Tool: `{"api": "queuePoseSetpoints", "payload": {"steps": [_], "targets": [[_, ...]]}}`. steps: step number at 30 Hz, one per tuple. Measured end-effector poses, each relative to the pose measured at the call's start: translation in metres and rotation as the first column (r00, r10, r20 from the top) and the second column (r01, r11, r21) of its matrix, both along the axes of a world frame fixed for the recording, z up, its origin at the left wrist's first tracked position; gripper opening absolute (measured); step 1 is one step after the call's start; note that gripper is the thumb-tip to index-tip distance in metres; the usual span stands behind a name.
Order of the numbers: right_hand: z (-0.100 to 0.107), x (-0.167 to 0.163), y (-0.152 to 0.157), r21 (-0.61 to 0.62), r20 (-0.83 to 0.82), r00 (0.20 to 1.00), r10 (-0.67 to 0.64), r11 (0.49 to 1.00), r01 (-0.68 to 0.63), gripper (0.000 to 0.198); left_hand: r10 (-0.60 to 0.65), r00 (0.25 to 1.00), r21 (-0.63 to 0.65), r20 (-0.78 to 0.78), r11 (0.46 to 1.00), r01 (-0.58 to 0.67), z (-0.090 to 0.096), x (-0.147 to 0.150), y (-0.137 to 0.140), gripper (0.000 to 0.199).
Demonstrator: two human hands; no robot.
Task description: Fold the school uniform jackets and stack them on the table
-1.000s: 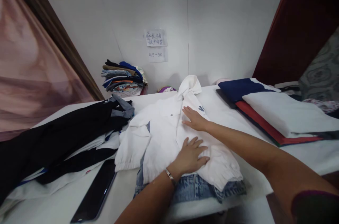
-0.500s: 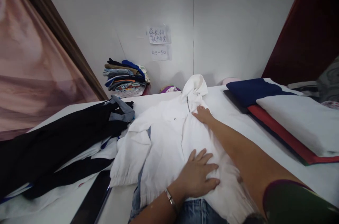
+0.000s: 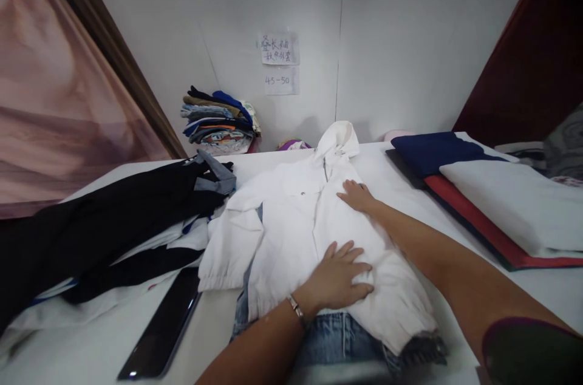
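Observation:
A white hooded jacket [image 3: 286, 233] lies front up on the table, its hood pointing at the wall. My left hand [image 3: 341, 275] rests flat on the lower front of the jacket, fingers spread; a metal bracelet circles that wrist. Farther up, my right hand [image 3: 357, 195] lies on the chest beside the front opening, fingers stretched out. One white sleeve [image 3: 232, 257] is bent down on the left; the other sleeve [image 3: 401, 306] slants down at the right below my right forearm. Blue denim cloth [image 3: 339, 336] shows beneath the hem and along the left side.
Black and white garments [image 3: 113, 221] are heaped at left, beside a dark phone [image 3: 164, 324] on the white table [image 3: 428, 215]. Folded navy, red and white clothes [image 3: 505, 203] lie at right. A clothes stack [image 3: 221, 121] and paper notes [image 3: 280, 63] are by the wall.
My view has shifted slightly, showing more of the phone and denim. The blurred right sleeve now lies still, with a dark edge at its end. Both hands stay on the jacket.

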State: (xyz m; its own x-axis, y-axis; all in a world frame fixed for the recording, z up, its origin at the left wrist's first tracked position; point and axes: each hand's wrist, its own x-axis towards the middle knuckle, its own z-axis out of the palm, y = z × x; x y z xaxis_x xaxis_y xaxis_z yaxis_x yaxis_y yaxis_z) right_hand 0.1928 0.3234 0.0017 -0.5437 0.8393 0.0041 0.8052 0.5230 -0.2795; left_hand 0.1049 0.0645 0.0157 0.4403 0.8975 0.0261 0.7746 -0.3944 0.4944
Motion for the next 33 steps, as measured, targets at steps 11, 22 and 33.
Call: {"api": "queuePoseSetpoints", "payload": {"steps": [11, 22, 33], "targets": [[0.006, 0.05, -0.02, -0.232, -0.326, 0.909, -0.258, 0.955, 0.187, 0.067, -0.013, 0.999, -0.063, -0.037, 0.998, 0.011, 0.003, 0.001, 0.004, 0.047], [0.021, 0.146, -0.163, -0.772, -0.561, 0.517, -0.647, 0.635, -0.043, 0.092, -0.017, 0.997, -0.027, -0.079, 1.0, 0.014, 0.008, 0.002, 0.004, 0.044], [0.033, 0.18, -0.227, -0.842, -0.527, 0.464, -0.712, 0.511, -0.171, 0.1, 0.183, 0.98, 0.162, 0.076, 0.968, -0.193, 0.044, 0.025, -0.016, 0.034]]}}
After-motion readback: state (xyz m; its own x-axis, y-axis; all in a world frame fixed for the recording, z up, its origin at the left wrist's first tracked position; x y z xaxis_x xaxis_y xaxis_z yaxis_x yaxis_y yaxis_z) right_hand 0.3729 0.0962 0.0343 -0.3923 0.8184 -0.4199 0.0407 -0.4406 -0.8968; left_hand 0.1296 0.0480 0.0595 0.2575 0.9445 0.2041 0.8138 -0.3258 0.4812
